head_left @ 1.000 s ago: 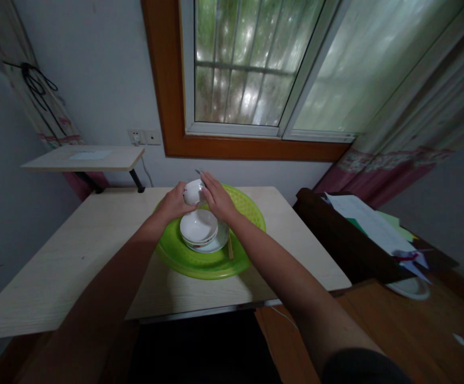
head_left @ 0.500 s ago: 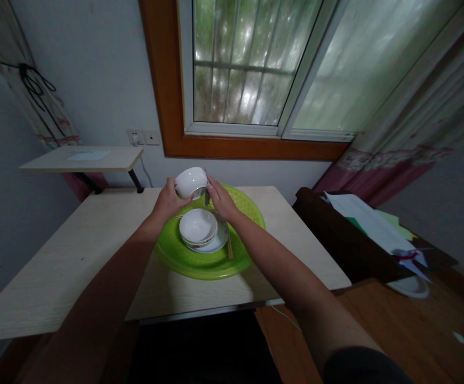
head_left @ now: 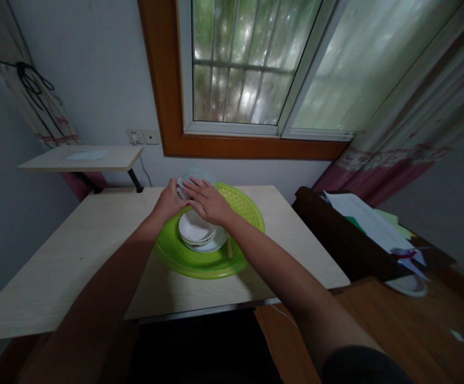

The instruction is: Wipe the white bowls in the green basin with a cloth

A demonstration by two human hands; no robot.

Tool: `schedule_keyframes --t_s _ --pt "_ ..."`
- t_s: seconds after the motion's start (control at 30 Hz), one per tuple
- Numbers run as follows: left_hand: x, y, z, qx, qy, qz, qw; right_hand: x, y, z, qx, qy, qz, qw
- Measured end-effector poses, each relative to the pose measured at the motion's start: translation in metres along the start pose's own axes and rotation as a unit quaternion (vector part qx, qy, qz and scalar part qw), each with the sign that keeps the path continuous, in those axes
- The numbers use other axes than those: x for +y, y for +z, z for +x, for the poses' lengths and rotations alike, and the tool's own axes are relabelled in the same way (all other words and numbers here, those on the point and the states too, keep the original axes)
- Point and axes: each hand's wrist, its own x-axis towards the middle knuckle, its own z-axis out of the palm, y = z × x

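Note:
My left hand (head_left: pixel 167 204) is closed on the side of a white bowl (head_left: pixel 181 193), lifted over the back of a round green tray (head_left: pixel 204 272). Across this bowl lies my right hand (head_left: pixel 212 204), pressing a thin grey-blue patterned cloth (head_left: pixel 198 173) against it; the hands and cloth hide most of the bowl. Below them on the tray sits a small stack of white bowls (head_left: pixel 196 226) on a white plate (head_left: pixel 221 241). Wooden chopsticks (head_left: pixel 229 248) rest at the plate's right, partly hidden.
The tray stands on a pale wooden table (head_left: pixel 92 250). A small raised shelf (head_left: pixel 116 157) with a sheet of paper rises at the back left. Behind is a window (head_left: pixel 244 69). To the right, papers (head_left: pixel 364 218) lie on a dark brown piece of furniture.
My right hand has moved left over the held bowl, from its right side. The cloth now spreads out above the fingers, and the bowl has turned and is mostly covered.

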Motion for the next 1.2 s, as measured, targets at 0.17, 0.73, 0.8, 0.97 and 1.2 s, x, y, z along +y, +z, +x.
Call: schedule_keyframes --t_s 0.17,0.73,0.8,0.97,1.2 --pt "0.002 -0.001 0.003 0.059 -0.061 -0.011 0.996 0.003 0.0 0.0 0.032 0.002 0.028 0.999" --pt "-0.008 0.004 0.003 -0.002 -0.033 -0.082 0.996 0.041 0.014 -0.016 0.109 0.259 0.226 0.933" --pt "-0.012 0.005 0.004 -0.004 -0.035 -0.104 0.994 0.04 0.014 -0.016 0.114 0.262 0.232 0.93" --pt "-0.017 0.009 0.006 -0.021 -0.046 -0.169 0.984 0.042 0.015 -0.015 0.133 0.263 0.215 0.931" --pt "-0.016 0.013 0.006 -0.031 -0.002 -0.202 0.979 0.045 0.014 -0.016 0.135 0.225 0.168 0.95"
